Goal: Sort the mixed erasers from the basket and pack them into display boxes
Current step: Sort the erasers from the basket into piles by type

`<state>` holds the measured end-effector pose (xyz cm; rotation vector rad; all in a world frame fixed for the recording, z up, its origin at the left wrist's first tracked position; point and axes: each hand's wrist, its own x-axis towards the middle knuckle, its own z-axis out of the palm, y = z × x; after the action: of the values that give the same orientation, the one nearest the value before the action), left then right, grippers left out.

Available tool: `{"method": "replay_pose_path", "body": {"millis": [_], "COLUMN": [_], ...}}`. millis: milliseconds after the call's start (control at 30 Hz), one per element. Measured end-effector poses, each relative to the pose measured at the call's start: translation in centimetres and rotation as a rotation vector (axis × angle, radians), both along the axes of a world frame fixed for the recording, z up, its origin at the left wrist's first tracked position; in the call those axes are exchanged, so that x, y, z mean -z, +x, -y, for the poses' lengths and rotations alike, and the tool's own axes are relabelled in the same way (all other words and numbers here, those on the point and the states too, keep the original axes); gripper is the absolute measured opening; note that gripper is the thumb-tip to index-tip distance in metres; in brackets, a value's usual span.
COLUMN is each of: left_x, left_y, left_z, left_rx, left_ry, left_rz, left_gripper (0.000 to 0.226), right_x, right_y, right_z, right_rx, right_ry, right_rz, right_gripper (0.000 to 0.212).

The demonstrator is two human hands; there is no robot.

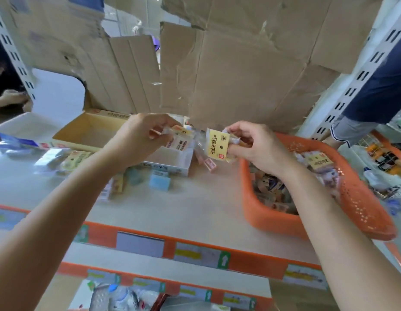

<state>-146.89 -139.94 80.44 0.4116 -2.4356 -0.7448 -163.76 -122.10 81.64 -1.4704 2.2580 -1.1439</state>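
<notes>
My right hand (251, 144) pinches a yellow-labelled eraser pack (217, 148) marked 2B, held up left of the orange basket (271, 218), which holds several mixed erasers. My left hand (141, 138) pinches another wrapped eraser pack (180, 132) above a white display box (172, 169) on the shelf. An open yellow display box (83, 129) with its lid up stands behind my left hand. Loose erasers lie on the shelf, among them a blue one (159, 182) and a pink one (209, 163).
Torn cardboard sheets (239, 75) stand along the back of the shelf. The shelf's orange front edge (195, 245) carries price labels. More packs lie at the left (69, 158). Another person's hand (13, 97) shows at far left, and a person's leg (374, 90) at right.
</notes>
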Motion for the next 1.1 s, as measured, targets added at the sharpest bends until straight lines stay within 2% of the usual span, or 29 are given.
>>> {"method": "replay_pose_path", "body": {"millis": [133,267,433,533,667,833,933,1000,1100], "left_x": [0.5,2.2,4.3,4.9,6.1,7.9,8.8,9.1,9.0], "left_y": [4.2,7.9,12.2,14.6,17.3,19.4,19.7,19.8,19.9], "left_z": [3.9,7.5,10.5,11.8,13.6,14.9,15.4,15.5,15.1], "left_rx": [0.053,0.064,0.149,0.113,0.067,0.044,-0.002,-0.045,-0.097], "left_ry": [-0.003,0.003,0.111,0.111,0.145,0.214,0.216,0.148,0.026], "left_rz": [0.041,0.065,0.114,0.115,0.115,0.164,0.175,0.203,0.201], "left_gripper": [0.028,0.016,0.028,0.032,0.049,0.047,0.026,0.021,0.027], "right_x": [1.3,3.3,5.7,6.6,7.3,7.9,8.7,9.0,9.1], "right_y": [3.7,7.8,12.4,14.7,17.3,19.9,21.3,22.1,22.9], "right_z": [3.1,5.7,8.1,9.7,12.1,14.7,15.8,16.1,16.0], "right_rx": [0.02,0.001,-0.011,-0.037,-0.045,-0.046,-0.037,0.003,0.085], "right_ry": [-0.019,0.049,0.119,0.128,0.139,0.146,0.167,0.142,0.084], "right_rz": [0.057,0.104,0.135,0.196,0.243,0.184,0.148,0.078,-0.096], "right_gripper": [0.027,0.027,0.024,0.025,0.024,0.027,0.029,0.032,0.033]}}
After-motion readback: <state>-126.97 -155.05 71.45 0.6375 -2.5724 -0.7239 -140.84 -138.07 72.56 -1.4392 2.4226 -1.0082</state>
